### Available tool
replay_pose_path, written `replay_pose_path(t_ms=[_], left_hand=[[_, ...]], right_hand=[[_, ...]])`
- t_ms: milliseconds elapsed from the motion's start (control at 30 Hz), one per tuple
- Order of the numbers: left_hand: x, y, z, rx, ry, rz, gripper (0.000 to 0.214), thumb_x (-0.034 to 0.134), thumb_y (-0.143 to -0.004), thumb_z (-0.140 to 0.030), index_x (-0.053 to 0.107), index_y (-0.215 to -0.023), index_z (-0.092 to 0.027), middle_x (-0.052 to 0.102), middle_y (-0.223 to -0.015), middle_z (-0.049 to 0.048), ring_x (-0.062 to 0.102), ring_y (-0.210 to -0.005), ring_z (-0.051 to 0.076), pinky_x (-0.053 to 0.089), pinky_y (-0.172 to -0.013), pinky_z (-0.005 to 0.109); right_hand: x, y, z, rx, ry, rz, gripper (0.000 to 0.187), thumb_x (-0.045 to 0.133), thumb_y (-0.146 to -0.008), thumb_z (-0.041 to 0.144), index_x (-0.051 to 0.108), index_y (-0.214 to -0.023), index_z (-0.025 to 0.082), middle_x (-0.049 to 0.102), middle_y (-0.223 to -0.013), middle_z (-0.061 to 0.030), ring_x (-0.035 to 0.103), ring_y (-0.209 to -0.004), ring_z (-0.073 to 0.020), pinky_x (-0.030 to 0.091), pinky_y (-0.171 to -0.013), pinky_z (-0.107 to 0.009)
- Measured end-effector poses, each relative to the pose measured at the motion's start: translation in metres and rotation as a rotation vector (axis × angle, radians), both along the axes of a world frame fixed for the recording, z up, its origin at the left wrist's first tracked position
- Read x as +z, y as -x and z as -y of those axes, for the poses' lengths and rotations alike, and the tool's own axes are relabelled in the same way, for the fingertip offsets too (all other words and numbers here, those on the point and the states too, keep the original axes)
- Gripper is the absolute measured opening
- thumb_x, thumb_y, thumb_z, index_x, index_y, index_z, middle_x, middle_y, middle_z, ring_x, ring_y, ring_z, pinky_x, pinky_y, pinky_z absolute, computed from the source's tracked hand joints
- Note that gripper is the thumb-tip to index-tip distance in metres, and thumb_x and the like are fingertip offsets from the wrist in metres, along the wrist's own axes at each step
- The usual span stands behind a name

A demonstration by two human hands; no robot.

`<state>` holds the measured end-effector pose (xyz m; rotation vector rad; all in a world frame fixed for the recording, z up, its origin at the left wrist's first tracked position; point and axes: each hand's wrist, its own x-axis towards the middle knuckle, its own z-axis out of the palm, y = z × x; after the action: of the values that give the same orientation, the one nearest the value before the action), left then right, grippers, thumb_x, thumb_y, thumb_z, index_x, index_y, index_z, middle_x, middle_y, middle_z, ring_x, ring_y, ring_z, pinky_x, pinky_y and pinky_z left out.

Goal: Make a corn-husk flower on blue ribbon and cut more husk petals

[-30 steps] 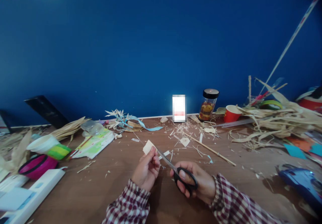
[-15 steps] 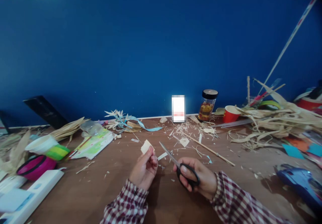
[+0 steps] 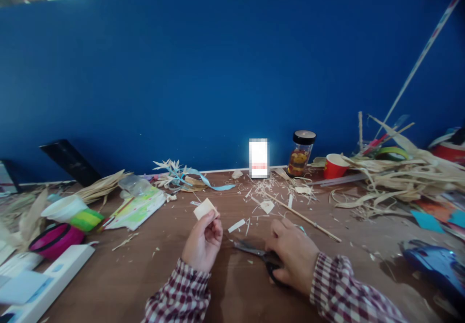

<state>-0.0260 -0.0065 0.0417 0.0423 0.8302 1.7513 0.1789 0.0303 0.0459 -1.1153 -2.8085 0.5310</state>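
Observation:
My left hand pinches a small pale, squarish piece between thumb and fingers; it looks like a cut bit of corn husk. My right hand is turned palm down, low over the table, with its fingers curled about the black handles of a pair of scissors. The blades lie close to the tabletop and point left toward my left hand. Part of the handle is hidden under the fingers. A thin white strip lies between the two hands.
Beyond my hands are a thin stick, a heap of fine scraps, a black-lidded jar and a red paper cup. Dry husks and a blue tool lie right, a white power strip left.
My right hand has rolled palm down and lowered the scissors to the tabletop, their blades now nearly flat. My left hand has shifted slightly left with the pale piece, turning it to show more of its face.

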Motion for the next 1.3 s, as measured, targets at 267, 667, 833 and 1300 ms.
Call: replay_pose_path(t_ms=[267, 667, 833, 1300], left_hand=[[-0.014, -0.018, 0.004, -0.114, 0.062, -0.327, 0.005, 0.063, -0.069, -0.011, 0.061, -0.073, -0.01, 0.054, -0.056, -0.0007, 0.052, -0.048, 0.006, 0.047, -0.043, 0.013], [-0.018, -0.022, 0.003, -0.121, 0.087, -0.4, 0.018, 0.074, -0.057, -0.019, 0.06, -0.065, -0.011, 0.057, -0.057, -0.0008, 0.05, -0.048, 0.006, 0.044, -0.043, 0.014], [-0.02, -0.027, 0.006, -0.167, 0.103, -0.571, 0.023, 0.073, -0.057, -0.027, 0.061, -0.065, -0.01, 0.057, -0.055, -0.0012, 0.047, -0.046, 0.006, 0.04, -0.044, 0.016], [-0.039, -0.039, 0.013, -0.375, 0.111, -1.027, 0.028, 0.067, -0.062, -0.04, 0.065, -0.061, -0.012, 0.057, -0.047, 0.0005, 0.047, -0.045, 0.01, 0.034, -0.044, 0.019]], right_hand=[[-0.001, -0.018, -0.008, 0.167, 0.248, -0.118, 0.077, 0.077, -0.042, 0.02, 0.053, -0.115, 0.023, 0.055, -0.089, -0.002, 0.049, -0.068, -0.0142, 0.033, -0.055, -0.022], [-0.019, -0.007, -0.001, 0.187, 0.439, -0.089, 0.031, 0.07, -0.054, 0.02, 0.065, -0.085, 0.021, 0.057, -0.062, 0.0055, 0.048, -0.05, -0.0074, 0.03, -0.044, -0.016], [-0.012, 0.001, 0.002, 0.059, 0.481, -0.452, 0.017, 0.062, -0.069, 0.026, 0.061, -0.083, 0.017, 0.058, -0.067, 0.0011, 0.05, -0.055, -0.009, 0.037, -0.049, -0.018], [-0.022, 0.014, 0.003, -0.217, 0.159, -0.625, 0.018, 0.064, -0.068, 0.032, 0.054, -0.073, 0.019, 0.057, -0.065, 0.0015, 0.049, -0.057, -0.0104, 0.035, -0.052, -0.021]])
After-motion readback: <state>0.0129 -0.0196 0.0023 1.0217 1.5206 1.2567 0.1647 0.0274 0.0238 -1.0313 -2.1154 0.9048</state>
